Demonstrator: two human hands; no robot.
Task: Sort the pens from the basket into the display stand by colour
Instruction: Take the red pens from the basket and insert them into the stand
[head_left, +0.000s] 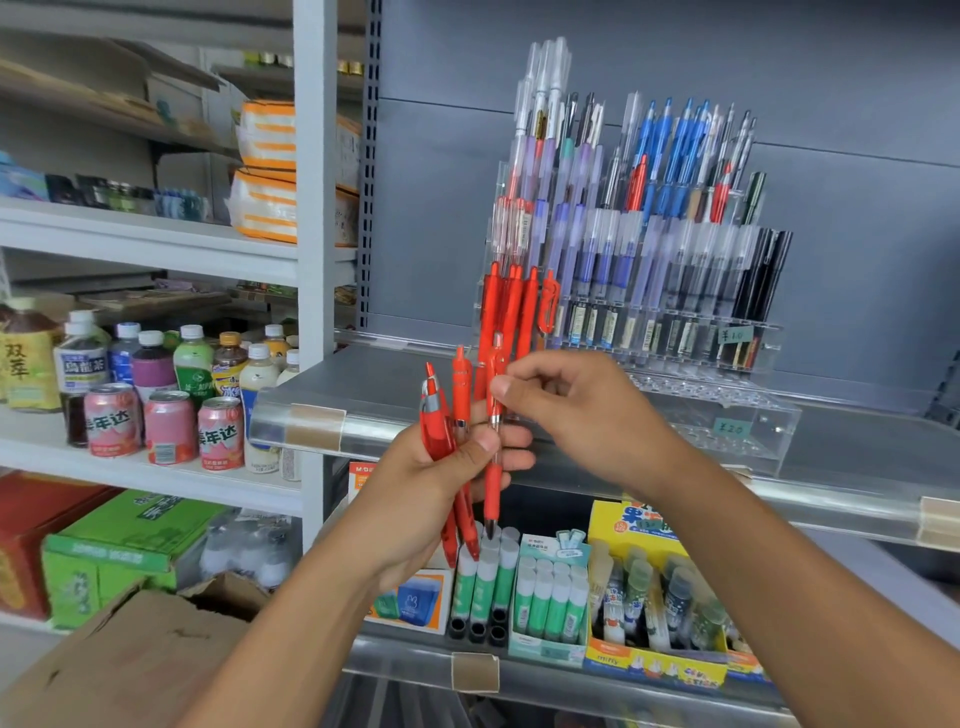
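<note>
The left hand (447, 467) was closed around a bunch of red pens (449, 441), held in front of the grey shelf (363, 384) and just below the stand (649, 291). The pens stood nearly upright, long axes close to vertical and fanned slightly, with their clicker ends up and their tips pointing down toward the glue sticks (519, 587) on the lower shelf. The right hand (576, 410) came in from the right, its thumb and forefinger pinched on the upper barrel of one pen (493, 457) at the right edge of the bunch; that pen was also upright, tip down, its lower red grip showing below the left thumb. Whether the left hand also gripped this pen could not be told. Behind the hands, the clear tiered stand sat on the shelf against the grey back panel. At its left end a group of stand reds (511, 306) stood upright in their slots, clickers up, just above and behind the held bunch. To their right were rows of clear-capped purple and blue pens, blue pens (670, 150) with a few red ones higher up, and black pens (763, 275) at the right end. Cans and bottles (156, 395) filled the white shelving on the left.
</note>
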